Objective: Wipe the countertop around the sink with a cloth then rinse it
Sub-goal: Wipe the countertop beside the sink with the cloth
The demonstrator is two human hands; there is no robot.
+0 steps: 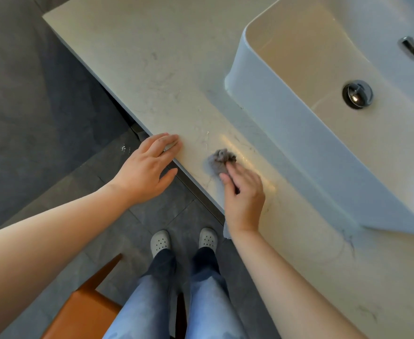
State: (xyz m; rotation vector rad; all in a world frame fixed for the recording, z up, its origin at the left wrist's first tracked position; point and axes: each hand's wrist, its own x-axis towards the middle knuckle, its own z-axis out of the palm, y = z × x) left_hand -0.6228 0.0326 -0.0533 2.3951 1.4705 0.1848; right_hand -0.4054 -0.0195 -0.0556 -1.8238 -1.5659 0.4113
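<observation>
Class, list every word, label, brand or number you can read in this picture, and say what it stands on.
None: no readable text shows on the countertop, the sink, the cloth or the clogs.

No legible text, label, brand, number or sign anywhere in view.
</observation>
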